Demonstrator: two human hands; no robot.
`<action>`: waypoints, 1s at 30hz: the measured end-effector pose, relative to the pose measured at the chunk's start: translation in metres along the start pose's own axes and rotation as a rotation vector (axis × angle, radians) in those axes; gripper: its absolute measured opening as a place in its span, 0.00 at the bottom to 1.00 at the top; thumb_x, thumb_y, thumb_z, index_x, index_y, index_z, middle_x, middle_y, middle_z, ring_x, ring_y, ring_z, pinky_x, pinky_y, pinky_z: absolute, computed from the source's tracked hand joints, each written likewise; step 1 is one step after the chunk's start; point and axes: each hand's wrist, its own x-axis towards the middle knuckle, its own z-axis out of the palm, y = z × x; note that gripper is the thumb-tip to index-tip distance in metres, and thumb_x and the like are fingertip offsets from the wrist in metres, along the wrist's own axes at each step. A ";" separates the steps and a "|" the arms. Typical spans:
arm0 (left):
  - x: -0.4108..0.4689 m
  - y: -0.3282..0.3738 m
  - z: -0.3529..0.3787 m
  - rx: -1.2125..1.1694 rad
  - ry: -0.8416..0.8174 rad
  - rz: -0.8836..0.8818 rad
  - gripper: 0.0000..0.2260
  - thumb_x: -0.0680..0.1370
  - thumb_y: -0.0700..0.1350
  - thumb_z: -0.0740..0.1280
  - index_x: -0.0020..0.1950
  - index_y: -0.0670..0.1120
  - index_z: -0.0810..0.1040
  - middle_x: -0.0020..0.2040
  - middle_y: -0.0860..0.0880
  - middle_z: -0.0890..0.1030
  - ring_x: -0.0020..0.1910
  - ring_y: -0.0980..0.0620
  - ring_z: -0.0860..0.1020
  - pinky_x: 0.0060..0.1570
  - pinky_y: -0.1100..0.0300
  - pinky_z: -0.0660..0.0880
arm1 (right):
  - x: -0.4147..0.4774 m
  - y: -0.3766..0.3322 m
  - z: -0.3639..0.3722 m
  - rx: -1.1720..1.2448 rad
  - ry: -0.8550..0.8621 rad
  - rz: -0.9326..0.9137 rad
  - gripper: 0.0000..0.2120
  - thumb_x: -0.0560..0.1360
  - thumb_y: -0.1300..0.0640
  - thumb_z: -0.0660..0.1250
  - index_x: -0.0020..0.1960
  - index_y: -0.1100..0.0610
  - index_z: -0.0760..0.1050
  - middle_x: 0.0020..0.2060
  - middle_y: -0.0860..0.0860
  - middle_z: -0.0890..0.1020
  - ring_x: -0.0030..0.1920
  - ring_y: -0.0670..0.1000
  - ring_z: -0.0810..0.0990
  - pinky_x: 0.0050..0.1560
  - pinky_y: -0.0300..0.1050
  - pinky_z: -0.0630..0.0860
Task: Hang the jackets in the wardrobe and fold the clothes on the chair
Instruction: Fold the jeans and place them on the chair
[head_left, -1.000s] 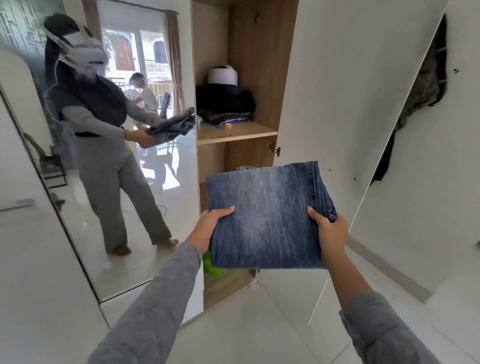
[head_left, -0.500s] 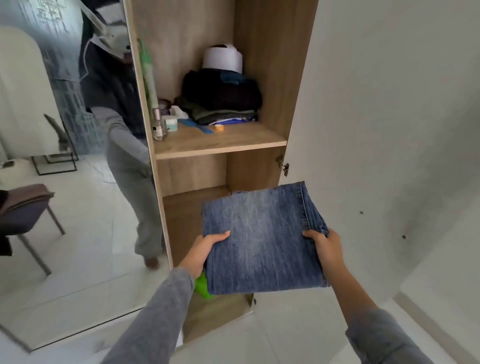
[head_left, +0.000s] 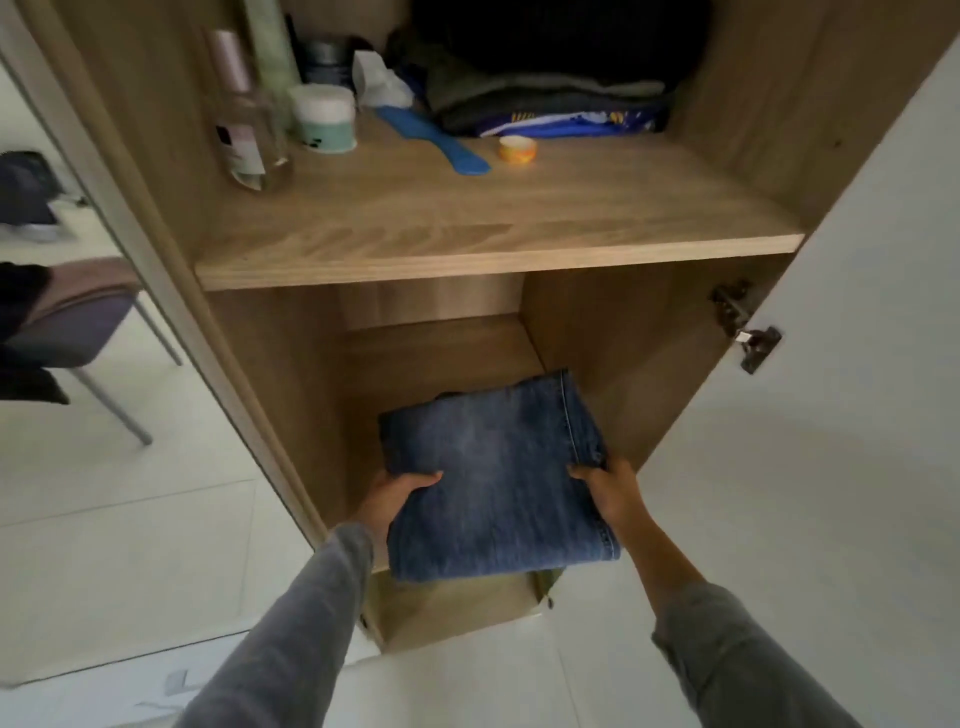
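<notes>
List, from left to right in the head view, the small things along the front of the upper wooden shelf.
Clear glass bottle with pink cap → white and teal round jar → long blue plastic comb → small round orange tin.

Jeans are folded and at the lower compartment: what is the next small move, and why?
Probably slide the jeans further in and set them down. The left hand and right hand grip their sides, the far end lies below the shelf, and bare wood shows behind.
</notes>
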 end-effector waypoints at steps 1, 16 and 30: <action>0.013 -0.006 -0.002 -0.002 0.022 -0.027 0.13 0.71 0.39 0.73 0.54 0.43 0.75 0.50 0.49 0.80 0.43 0.54 0.78 0.38 0.61 0.71 | 0.014 0.001 0.006 -0.036 -0.020 -0.011 0.19 0.73 0.63 0.68 0.62 0.67 0.71 0.52 0.55 0.77 0.55 0.59 0.76 0.54 0.48 0.71; 0.131 -0.112 -0.017 1.149 0.446 0.282 0.30 0.77 0.50 0.65 0.73 0.35 0.61 0.72 0.35 0.65 0.71 0.40 0.65 0.69 0.50 0.61 | 0.106 0.114 0.093 -0.811 -0.112 -0.419 0.35 0.75 0.36 0.55 0.74 0.58 0.59 0.72 0.64 0.60 0.71 0.65 0.62 0.70 0.61 0.62; 0.133 -0.175 0.023 1.503 0.442 0.687 0.25 0.79 0.52 0.51 0.72 0.42 0.67 0.71 0.43 0.70 0.71 0.43 0.66 0.69 0.50 0.58 | 0.112 0.166 0.119 -0.900 0.075 -0.659 0.26 0.80 0.47 0.46 0.65 0.56 0.75 0.64 0.60 0.75 0.67 0.63 0.71 0.63 0.59 0.71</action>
